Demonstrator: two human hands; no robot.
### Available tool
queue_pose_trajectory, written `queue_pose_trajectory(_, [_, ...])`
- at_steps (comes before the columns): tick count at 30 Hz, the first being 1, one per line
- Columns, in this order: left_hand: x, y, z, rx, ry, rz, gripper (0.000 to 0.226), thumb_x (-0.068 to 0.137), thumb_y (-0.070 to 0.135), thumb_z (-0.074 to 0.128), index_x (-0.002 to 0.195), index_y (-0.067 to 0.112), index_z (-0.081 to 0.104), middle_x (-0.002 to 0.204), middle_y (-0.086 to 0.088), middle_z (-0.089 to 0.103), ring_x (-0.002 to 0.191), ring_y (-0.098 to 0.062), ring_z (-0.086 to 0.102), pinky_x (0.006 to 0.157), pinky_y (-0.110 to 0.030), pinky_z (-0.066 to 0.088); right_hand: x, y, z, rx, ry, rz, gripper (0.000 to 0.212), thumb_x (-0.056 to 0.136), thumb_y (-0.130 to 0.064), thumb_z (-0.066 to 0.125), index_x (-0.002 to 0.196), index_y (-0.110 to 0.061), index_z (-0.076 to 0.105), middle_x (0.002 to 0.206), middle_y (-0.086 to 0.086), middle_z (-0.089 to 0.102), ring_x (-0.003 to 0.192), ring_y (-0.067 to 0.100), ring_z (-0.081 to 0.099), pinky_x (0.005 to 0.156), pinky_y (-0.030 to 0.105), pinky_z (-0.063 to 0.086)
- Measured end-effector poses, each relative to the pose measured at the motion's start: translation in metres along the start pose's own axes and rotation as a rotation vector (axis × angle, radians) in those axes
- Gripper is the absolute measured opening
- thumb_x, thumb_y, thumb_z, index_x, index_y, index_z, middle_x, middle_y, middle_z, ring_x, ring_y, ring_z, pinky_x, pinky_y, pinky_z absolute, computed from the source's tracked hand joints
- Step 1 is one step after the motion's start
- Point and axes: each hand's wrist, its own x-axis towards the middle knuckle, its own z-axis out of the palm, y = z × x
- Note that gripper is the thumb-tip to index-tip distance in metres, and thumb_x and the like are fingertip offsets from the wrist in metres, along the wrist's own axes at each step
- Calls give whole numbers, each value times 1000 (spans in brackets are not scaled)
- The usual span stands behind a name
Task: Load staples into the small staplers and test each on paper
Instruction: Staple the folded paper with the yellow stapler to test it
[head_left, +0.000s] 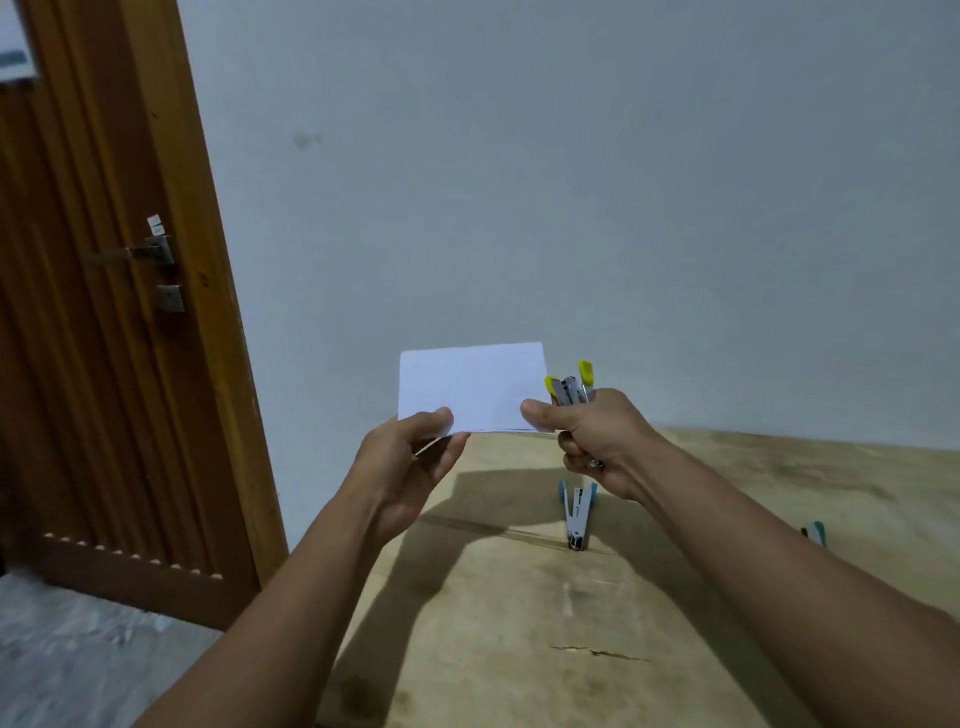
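Left hand (410, 460) pinches the paper's (467, 384) left corner, right hand (597, 439) grips the stapler (569, 388) by its right corner: a slipping sheet could spoil the staple.

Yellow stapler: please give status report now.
Left hand pinches paper corner. Right hand grips yellow stapler at paper's right edge. Blue stapler lies open on table, clear of hands.

A white folded paper sheet (470, 387) is pinched by the left hand (410, 457); a yellow-tipped metal stapler (570, 387) is gripped by the right hand (597, 436) above the wooden desk (675, 597), where a blue-handled stapler (577, 512) lies open.
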Motion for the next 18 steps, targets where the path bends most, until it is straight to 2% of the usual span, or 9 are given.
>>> queue_pose_trajectory(3, [-4, -8, 8, -196, -40, -93, 7, 83, 4, 69, 85, -1, 64, 81, -13, 69, 69, -23, 71, 66, -26, 61, 1, 0, 3, 20, 36, -42, 43, 75, -9, 82, 68, -17, 40, 60, 7, 39, 46, 15, 18, 40, 23, 20])
queue_pose_trajectory(7, [0, -25, 19, -65, -66, -51, 11, 85, -1, 66, 89, -11, 63, 88, -20, 68, 78, -28, 74, 68, -27, 61, 0, 2, 6, 9, 19, -57, 34, 75, -5, 81, 65, -14, 49, 58, 6, 36, 47, 15, 20, 45, 26, 21])
queue_pose_trajectory(12, [12, -30, 21, -65, -20, 53, 13, 84, -5, 66, 93, -15, 63, 87, -18, 68, 74, -26, 74, 69, -25, 61, 3, 4, 3, -1, 40, -19, 25, 75, -7, 82, 83, -12, 58, 83, 16, 48, 49, 15, 23, 47, 26, 23])
queue_pose_trajectory(16, [14, -36, 20, -19, -16, 114, 27, 80, -5, 71, 104, -15, 64, 81, -12, 72, 75, -26, 74, 65, -22, 59, 5, 7, 3, -34, 58, -31, 24, 74, -7, 82, 86, -9, 61, 73, 10, 53, 46, 14, 26, 47, 26, 25])
queue_pose_trajectory(18, [17, -39, 18, -19, 29, 165, 28, 79, -5, 72, 105, -13, 65, 83, -12, 74, 76, -25, 74, 65, -21, 58, 3, 8, 4, -55, 37, -25, 20, 79, -13, 80, 86, -9, 61, 65, 6, 64, 44, 14, 27, 46, 24, 27])
